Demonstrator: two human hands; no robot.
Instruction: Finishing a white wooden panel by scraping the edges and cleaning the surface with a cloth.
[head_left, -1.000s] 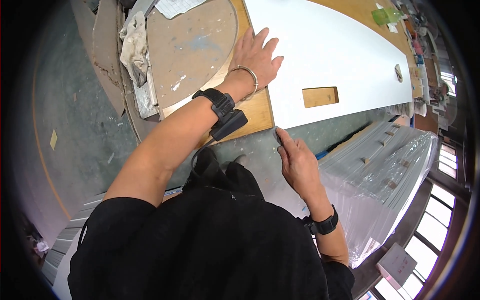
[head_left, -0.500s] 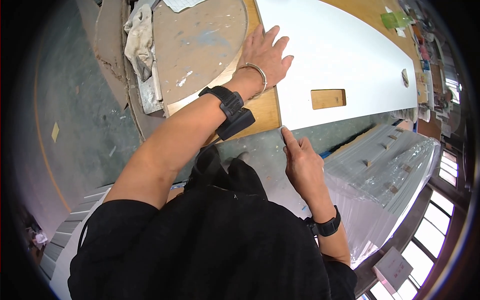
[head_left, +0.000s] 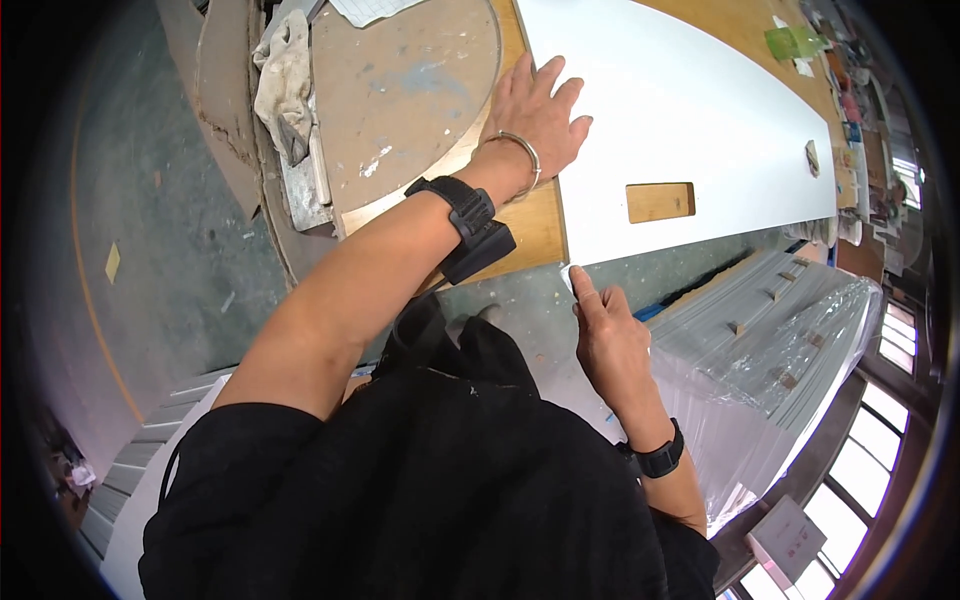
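A white panel [head_left: 700, 130] with a rectangular cutout [head_left: 660, 202] lies flat on a wooden table. My left hand [head_left: 535, 120] rests on the panel near its left edge, fingers spread out and palm down. At the panel's near left corner, my right hand [head_left: 612, 340] is closed with the index finger stretched forward. Under that fingertip is a small pale piece [head_left: 567, 274], pressed against the corner; its kind cannot be made out. The other fingers are curled in, and what lies inside them is hidden.
Left of the panel lies a brown round-edged board [head_left: 400, 90] with paint stains. A dirty cloth glove [head_left: 283, 85] hangs beside it. Film-wrapped grey panels [head_left: 750, 320] are stacked at the right. A small brown piece [head_left: 811, 158] sits on the panel's far end.
My right fingertip has moved slightly toward me around the corner, and more of the pale piece shows. My left hand stays in place; the whole view has shifted a little.
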